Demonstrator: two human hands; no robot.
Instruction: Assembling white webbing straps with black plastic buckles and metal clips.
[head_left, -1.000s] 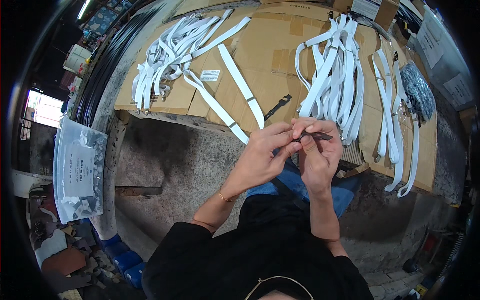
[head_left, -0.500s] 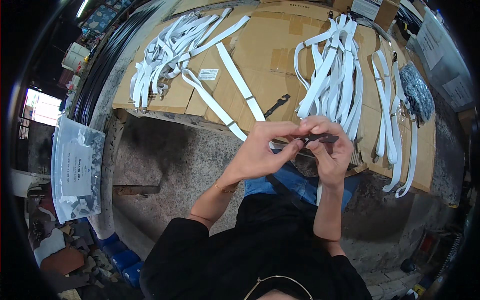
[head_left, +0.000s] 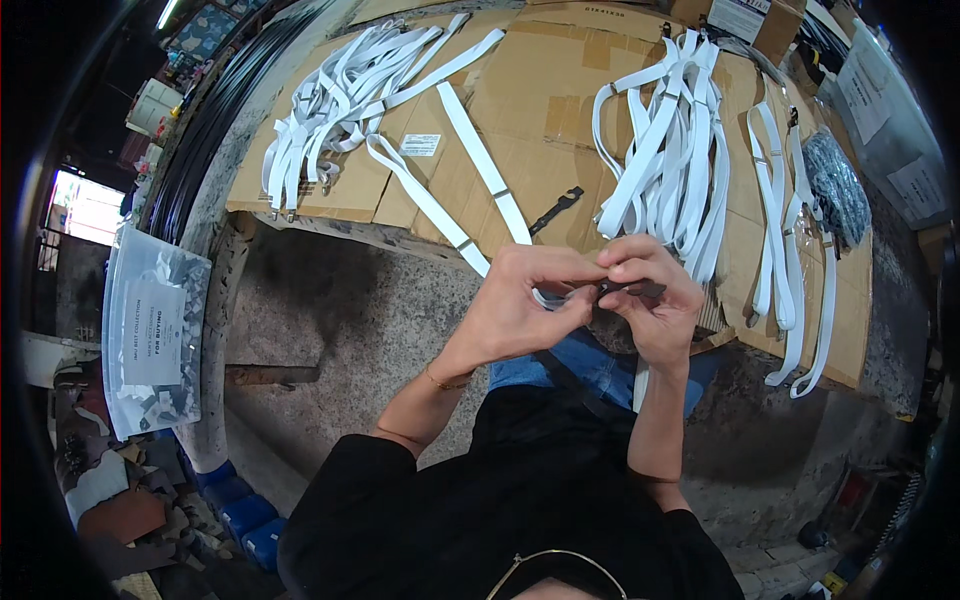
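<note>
The left hand (head_left: 525,300) and the right hand (head_left: 658,305) meet in front of the body, and between them is a small dark piece (head_left: 645,288). The left thumb and forefinger are pressed together at the left end of this piece; the right fingers and thumb pinch its other part, so that only a short dark length shows. What lies exactly under the fingertips cannot be told.

Compared with one second ago, the piece no longer sticks out so freely to the right: the right fingers have curled more over it, and the left hand has turned its back more upward. A bend of white band (head_left: 545,298) now shows inside the curve of the left hand. This change suggests that the work has become a closer, firmer fitting by the fingertips, though no finished joint is visible.

Just beyond the grip, a dark clip (head_left: 556,211) lies untouched on the cardboard (head_left: 540,90). To its left, a white strap (head_left: 476,150) runs down and goes out of sight behind the left hand. Farther beyond the grip, a strap bundle (head_left: 665,150) lies to the right and a strap heap (head_left: 345,95) to the left; both have stayed in place.
</note>
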